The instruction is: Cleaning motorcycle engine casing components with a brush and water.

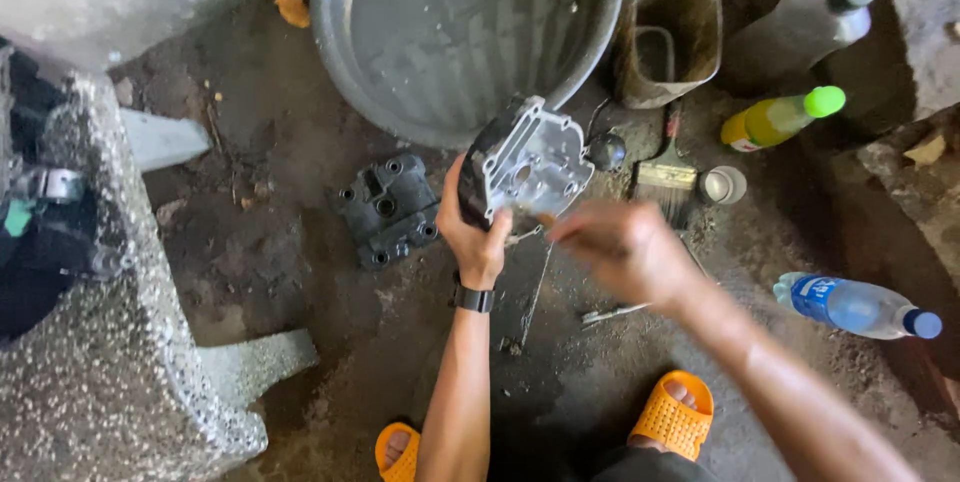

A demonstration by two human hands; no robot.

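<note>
Dirty concrete floor (300, 272) spreads beneath us, and over it our left hand (472, 232) grips the grey cast-metal engine cover (527, 162) by its lower edge, fingers wrapped firmly, just in front of the big round metal basin (450, 32). Our right hand (620, 252) is blurred at the cover's lower rim with fingers pinched narrow on something thin we cannot make out, so we judge a steady left grip matters most. Open floor lies toward our orange sandals (672, 414), while the black metal block (388, 207), flat paintbrush (665, 177) and clear plastic bottle (855, 304) crowd the sides.
</note>
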